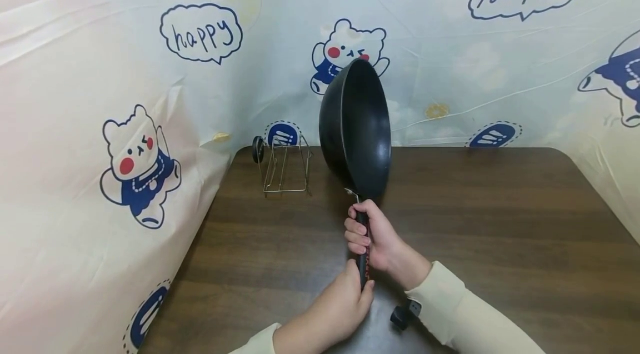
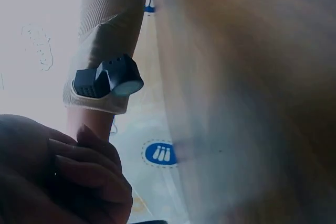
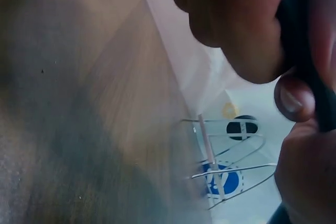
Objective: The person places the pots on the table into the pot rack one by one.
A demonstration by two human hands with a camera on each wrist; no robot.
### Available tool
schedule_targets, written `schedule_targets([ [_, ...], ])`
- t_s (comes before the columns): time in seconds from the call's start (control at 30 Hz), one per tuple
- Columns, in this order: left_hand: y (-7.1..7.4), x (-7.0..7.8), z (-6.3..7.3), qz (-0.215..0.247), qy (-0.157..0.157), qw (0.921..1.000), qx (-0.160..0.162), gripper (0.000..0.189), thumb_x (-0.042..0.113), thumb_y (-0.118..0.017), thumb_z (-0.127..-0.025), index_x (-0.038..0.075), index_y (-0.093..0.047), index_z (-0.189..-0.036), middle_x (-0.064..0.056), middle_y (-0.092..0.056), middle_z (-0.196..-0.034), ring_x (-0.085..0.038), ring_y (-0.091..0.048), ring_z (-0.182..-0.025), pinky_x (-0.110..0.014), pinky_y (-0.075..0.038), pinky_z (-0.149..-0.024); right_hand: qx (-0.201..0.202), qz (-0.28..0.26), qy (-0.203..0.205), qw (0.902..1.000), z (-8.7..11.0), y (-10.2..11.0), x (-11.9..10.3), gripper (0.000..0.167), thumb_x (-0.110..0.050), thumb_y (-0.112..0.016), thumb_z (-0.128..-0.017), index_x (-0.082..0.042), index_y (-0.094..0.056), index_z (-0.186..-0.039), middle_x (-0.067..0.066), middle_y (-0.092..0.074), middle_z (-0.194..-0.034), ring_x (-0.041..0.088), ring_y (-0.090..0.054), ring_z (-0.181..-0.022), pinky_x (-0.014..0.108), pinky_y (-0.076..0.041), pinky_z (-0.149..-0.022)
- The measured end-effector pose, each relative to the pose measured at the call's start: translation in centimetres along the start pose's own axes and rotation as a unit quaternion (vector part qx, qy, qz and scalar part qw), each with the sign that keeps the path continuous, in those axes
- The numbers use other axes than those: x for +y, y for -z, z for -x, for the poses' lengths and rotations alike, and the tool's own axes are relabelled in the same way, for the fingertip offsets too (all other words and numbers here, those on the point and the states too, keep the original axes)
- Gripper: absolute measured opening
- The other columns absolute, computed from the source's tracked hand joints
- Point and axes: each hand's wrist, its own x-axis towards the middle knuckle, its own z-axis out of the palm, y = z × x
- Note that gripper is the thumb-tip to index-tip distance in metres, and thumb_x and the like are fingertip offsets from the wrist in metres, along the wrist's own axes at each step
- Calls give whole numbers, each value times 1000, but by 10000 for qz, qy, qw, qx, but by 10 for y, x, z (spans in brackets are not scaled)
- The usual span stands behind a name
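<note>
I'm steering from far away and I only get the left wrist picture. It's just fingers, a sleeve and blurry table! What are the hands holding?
Observer: A deep black pan, by its handle.
Operator: Whoa! Is it lying flat?
Observer: No, the head view shows it tipped up on its side, its hollow facing the right of the picture.
Operator: Cool! Is anything else there?
Observer: Yes, a wire rack toward the back of the table, left of the pan in the head view.

Wire rack (image 1: 285, 191) on brown wooden table (image 1: 475, 220), pale cloth (image 1: 280, 76) behind, printed bears (image 1: 140, 184), 2 "happy" bubbles (image 1: 201, 34)
</note>
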Motion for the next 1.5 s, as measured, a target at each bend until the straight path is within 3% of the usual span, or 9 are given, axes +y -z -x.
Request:
schedule_targets([
  [0.2, -5, -6, 2, -948, -15, 9925, 777, 25, 19, -63, -94, 3, -45, -100, -1, -53, -64, -12, -50, -49, -29, -37, -40, -1091, -112, 199, 9938, -16, 6, 7, 27, -27, -26, -101, -15, -44, -84, -7, -31, -55, 6, -27, -39, 17, -33, -37],
  [0.4, 0, -13, 4, -1713, -30, 9749, 1420, 27, 18, -66, -90, 3, -44, -96, -5, -53, -57, -15, -48, -40, -28, -29, -33, -1957, -219, 176, 9803, -34, 0, 10, 28, -26, -22, -100, -14, -43, -86, -5, -26, -55, 8, -25, -39, 17, -32, -38],
  [0.57, 12, -16, 7, -2136, -190, 9617, 1709, 28, 16, -67, -87, 1, -44, -94, -2, -50, -54, -13, -45, -37, -24, -26, -31, -2413, -157, 138, 9702, -49, -13, 10, 22, -26, -29, -97, -14, -43, -85, -5, -28, -53, 7, -29, -37, 18, -33, -37],
  [0.83, 34, -21, 10, -2657, -255, 9373, 2240, 29, 16, -69, -87, 1, -44, -91, -1, -48, -52, -12, -45, -35, -23, -26, -31, -2796, 55, -16, 9601, -73, -40, 9, 18, -29, -45, -92, -14, -42, -82, -5, -29, -50, 7, -31, -35, 18, -32, -35],
  [1.0, 46, -25, 13, -2799, -134, 9276, 2471, 29, 16, -68, -87, 1, -44, -90, -2, -49, -52, -16, -48, -36, -26, -29, -31, -3001, 131, -125, 9537, -87, -56, 11, 19, -30, -48, -90, -15, -43, -81, -5, -31, -49, 6, -32, -34, 19, -32, -35],
  [1.23, 52, -31, 15, -2768, 143, 9280, 2491, 29, 14, -68, -87, 0, -44, -92, -3, -50, -52, -17, -49, -37, -30, -33, -31, -2867, 181, -315, 9573, -100, -62, 17, 19, -31, -51, -86, -16, -43, -78, -7, -33, -48, 5, -33, -33, 18, -32, -34],
  [1.5, 48, -38, 19, -2720, 246, 9307, 2432, 28, 14, -68, -87, -1, -44, -93, -1, -47, -51, -16, -47, -36, -29, -32, -31, -2797, 141, -494, 9587, -106, -53, 28, 20, -32, -49, -85, -16, -41, -78, -8, -33, -47, 4, -32, -33, 17, -31, -34],
])
